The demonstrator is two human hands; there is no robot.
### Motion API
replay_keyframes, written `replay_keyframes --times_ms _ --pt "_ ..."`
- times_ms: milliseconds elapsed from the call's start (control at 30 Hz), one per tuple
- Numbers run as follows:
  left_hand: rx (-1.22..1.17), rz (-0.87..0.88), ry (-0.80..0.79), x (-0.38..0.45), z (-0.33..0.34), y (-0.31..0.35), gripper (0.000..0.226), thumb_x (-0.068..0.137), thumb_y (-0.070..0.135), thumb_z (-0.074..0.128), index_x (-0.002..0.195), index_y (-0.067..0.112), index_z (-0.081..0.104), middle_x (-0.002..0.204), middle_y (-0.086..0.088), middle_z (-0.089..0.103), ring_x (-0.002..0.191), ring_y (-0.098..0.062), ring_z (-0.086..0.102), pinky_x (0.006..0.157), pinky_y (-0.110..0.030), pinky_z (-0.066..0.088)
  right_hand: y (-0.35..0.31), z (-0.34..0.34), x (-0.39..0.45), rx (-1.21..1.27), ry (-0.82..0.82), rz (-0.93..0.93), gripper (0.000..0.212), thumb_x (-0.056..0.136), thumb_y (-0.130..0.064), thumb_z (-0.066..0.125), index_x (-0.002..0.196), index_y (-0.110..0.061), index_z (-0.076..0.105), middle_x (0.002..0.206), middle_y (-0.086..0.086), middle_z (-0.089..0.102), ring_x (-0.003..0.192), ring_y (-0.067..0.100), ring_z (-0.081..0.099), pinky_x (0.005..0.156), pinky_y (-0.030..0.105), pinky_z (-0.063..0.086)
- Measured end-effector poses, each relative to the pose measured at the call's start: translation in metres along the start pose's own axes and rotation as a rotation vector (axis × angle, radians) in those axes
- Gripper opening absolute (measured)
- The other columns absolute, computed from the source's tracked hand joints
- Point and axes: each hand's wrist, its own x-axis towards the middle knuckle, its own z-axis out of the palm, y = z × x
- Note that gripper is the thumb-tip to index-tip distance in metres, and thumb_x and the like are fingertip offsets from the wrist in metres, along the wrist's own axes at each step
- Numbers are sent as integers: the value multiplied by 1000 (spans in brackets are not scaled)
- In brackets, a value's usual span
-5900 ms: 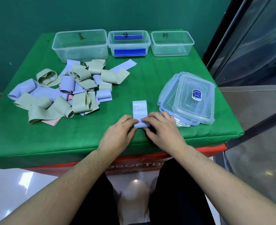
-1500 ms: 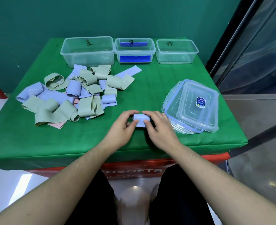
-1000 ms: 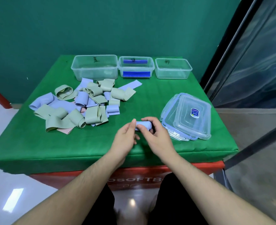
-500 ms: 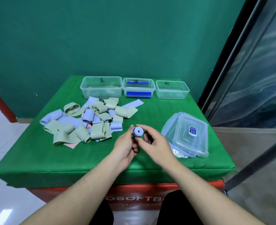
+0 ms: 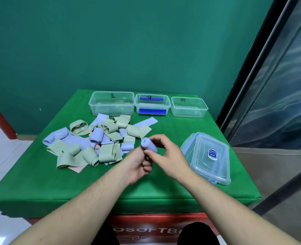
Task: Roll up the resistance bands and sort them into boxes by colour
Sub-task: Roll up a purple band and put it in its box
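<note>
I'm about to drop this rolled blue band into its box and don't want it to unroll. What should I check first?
1. Blue band fully rolled: ok, a tight cylinder.
2. Grip: ok, right hand and left hand both hold it.
3. Left box open: ok, no lid.
4. Label means blue: cannot tell.
5. Path to that box: ok, only the loose band pile lies low beneath it.
</note>
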Motion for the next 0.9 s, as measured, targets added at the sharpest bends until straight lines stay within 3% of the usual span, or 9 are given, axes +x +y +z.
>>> replay_keyframes --times_ms 133,233,333,433,533,733,833,900 --pt "139 61 -9 10 -10 12 17 97 25 43 94 22 60 64 5 51 45 -8 38 46 -19 34 4 0 14 42 22 40 29 83 -13 76 103 -25 59 102 -11 68 97 5 63 89 18 47" --pt "39 213 23 16 -20 28 27 103 32 44 105 17 66 86 2 68 60 -14 59 58 -26 47 9 -3 28 29 5 94 28 82 -13 77 98 -23 57 96 -6 66 90 8 61 82 17 47" --pt "12 317 -34 18 -30 46 22 100 31 54 109 16 66 94 1 70 73 -16 66 64 -28 53 17 -2 43 -8 -27 124 27 81 -15 79 98 -20 58 94 -2 66 88 13 60 81 25 48" --pt "85 358 -102 23 -40 54 23 90 12 69 113 11 67 96 -1 73 84 -14 69 75 -26 57 23 1 62 -41 -59 124 30 79 -22 81 97 -24 58 96 -3 67 92 14 61 85 28 49" --pt "146 370 -91 35 -54 60 31 85 -2 71 115 6 66 101 -6 75 88 -13 71 78 -21 56 29 8 83 -92 -80 116 30 77 -28 82 93 -31 57 97 -7 68 93 12 61 86 29 50" --pt "156 396 5 65 -86 83 25 87 0 69 111 4 67 106 -12 74 88 -15 71 74 -18 55 37 33 134 -113 -135 76 28 77 -32 82 100 -35 66 97 -16 69 92 1 62 81 16 47" --pt "52 393 36 86 -109 97 27 89 0 67 116 2 64 103 -10 74 86 -15 70 78 -20 57 39 46 164 -112 -166 59 31 83 -23 77 112 -29 70 105 -16 69 94 -5 60 81 9 42" --pt "-80 372 41 100 -124 107 28 90 0 64 118 1 63 107 -12 72 88 -15 70 81 -20 57 42 55 184 9 -157 96 31 84 -14 76 113 -25 71 101 -8 71 87 -3 61 83 12 45"
